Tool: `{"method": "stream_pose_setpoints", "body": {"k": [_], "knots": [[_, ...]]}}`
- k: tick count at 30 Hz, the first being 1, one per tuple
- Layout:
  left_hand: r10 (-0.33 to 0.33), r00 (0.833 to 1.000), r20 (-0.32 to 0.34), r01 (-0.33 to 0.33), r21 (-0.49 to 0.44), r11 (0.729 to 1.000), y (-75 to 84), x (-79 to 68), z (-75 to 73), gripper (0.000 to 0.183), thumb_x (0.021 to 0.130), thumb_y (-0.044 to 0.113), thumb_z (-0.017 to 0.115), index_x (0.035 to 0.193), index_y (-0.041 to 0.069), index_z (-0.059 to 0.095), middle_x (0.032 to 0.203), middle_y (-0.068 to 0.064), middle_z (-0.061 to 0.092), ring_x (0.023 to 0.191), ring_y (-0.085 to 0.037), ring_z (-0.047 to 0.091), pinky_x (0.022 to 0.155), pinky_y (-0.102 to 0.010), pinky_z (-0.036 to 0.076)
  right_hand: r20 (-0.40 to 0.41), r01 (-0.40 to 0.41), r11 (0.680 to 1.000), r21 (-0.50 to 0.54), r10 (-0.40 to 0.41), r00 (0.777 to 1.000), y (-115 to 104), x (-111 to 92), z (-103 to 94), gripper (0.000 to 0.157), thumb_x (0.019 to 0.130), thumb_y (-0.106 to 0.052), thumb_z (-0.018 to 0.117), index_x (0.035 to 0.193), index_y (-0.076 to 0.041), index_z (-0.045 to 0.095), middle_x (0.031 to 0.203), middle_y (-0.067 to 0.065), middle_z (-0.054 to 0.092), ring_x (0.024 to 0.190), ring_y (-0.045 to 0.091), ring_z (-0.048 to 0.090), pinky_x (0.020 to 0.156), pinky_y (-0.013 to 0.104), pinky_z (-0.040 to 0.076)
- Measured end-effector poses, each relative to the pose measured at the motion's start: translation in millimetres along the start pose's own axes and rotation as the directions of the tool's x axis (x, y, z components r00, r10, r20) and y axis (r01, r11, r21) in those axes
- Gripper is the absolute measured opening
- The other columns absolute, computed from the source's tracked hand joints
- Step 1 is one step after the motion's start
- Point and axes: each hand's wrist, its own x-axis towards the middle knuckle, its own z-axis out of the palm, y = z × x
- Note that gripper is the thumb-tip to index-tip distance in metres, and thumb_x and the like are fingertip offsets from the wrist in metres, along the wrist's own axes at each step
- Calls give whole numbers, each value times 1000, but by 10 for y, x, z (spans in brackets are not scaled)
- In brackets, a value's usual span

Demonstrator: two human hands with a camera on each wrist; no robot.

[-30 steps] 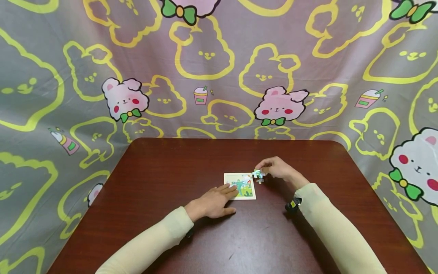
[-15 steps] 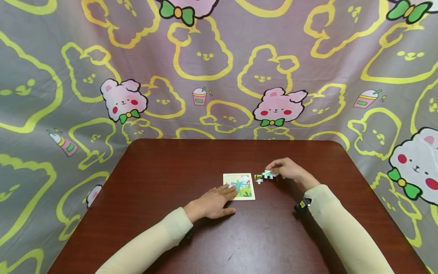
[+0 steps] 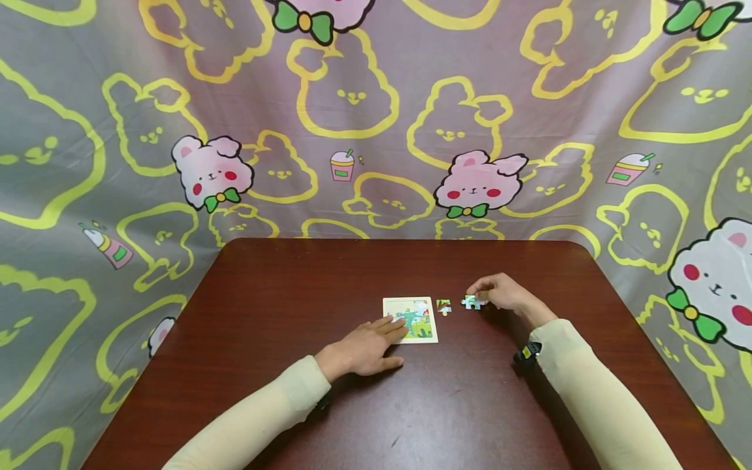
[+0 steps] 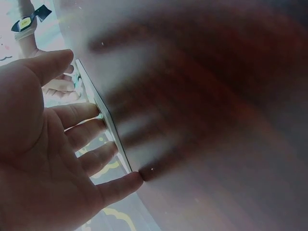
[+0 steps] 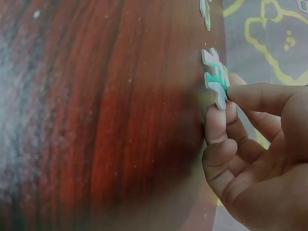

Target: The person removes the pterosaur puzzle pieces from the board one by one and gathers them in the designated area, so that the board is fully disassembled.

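Note:
My left hand (image 3: 364,346) rests with straight, spread fingers on the lower left of a small square jigsaw puzzle (image 3: 392,304) with a pale border and a green figure. In the left wrist view, the fingertips touch the puzzle board's edge (image 4: 107,115). Thumb and fingers of my right hand (image 3: 504,294) pinch a white and green puzzle piece (image 5: 215,77), to the right of the board. Whether that piece touches the table cannot be told. Between board and hand, a second puzzle piece (image 3: 443,306) in green and brown lies loose on the table.
A dark reddish-brown table (image 3: 305,281) bears everything. Behind it and at both sides hangs a grey curtain (image 3: 376,150) with yellow outlines and cartoon bunnies. A small black device (image 3: 527,352) sits at my right wrist.
My right hand has moved right with the white and green puzzle piece, away from the board. The second piece, partly covered before, now lies apart from it. My left hand has stayed put.

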Motion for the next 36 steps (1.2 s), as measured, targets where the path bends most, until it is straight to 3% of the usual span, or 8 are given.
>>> {"method": "stream_pose_setpoints", "body": {"k": [6, 16, 24, 30, 36], "knots": [[1, 1000, 1, -1, -8, 1000, 0, -4, -11, 66, 100, 51, 51, 156, 20, 37, 165, 1, 31, 154, -24, 25, 117, -56, 35, -30, 41, 997, -67, -43, 999, -1, -7, 11, 21, 96, -4, 58, 110, -4, 74, 106, 14, 72, 84, 20, 59, 68, 31, 46], [-2, 1000, 7, 2, -14, 1000, -11, 2, -18, 66, 100, 51, 52, 156, 20, 36, 165, 2, 30, 154, -24, 24, 117, -55, 34, -54, 55, 995, -78, -59, 997, -58, 16, 24, 20, 95, -7, 62, 111, -5, 74, 112, 15, 73, 91, 22, 62, 76, 30, 48], [2, 1000, 8, -2, -34, 999, -21, -1, -21, 66, 100, 50, 53, 156, 20, 36, 165, 2, 29, 155, -24, 23, 117, -56, 34, -46, 89, 994, -64, -92, 995, -194, 57, 104, 21, 96, -10, 62, 112, -7, 75, 112, 14, 72, 87, 19, 60, 70, 30, 48], [4, 1000, 4, -4, -45, 999, -17, -6, -3, 66, 100, 49, 53, 156, 19, 35, 166, 1, 29, 155, -25, 23, 117, -57, 33, -30, 121, 991, -52, -123, 992, -316, 89, 230, 21, 95, -10, 62, 112, -7, 74, 112, 13, 73, 90, 18, 65, 74, 31, 51], [-2, 1000, 3, 3, -45, 999, 10, -12, 7, 66, 99, 50, 54, 156, 21, 36, 166, 2, 28, 155, -24, 22, 117, -57, 33, -1, 155, 987, -52, -155, 988, -455, 132, 378, 19, 95, -10, 64, 109, -7, 75, 107, 12, 74, 83, 18, 61, 67, 30, 48]]}}
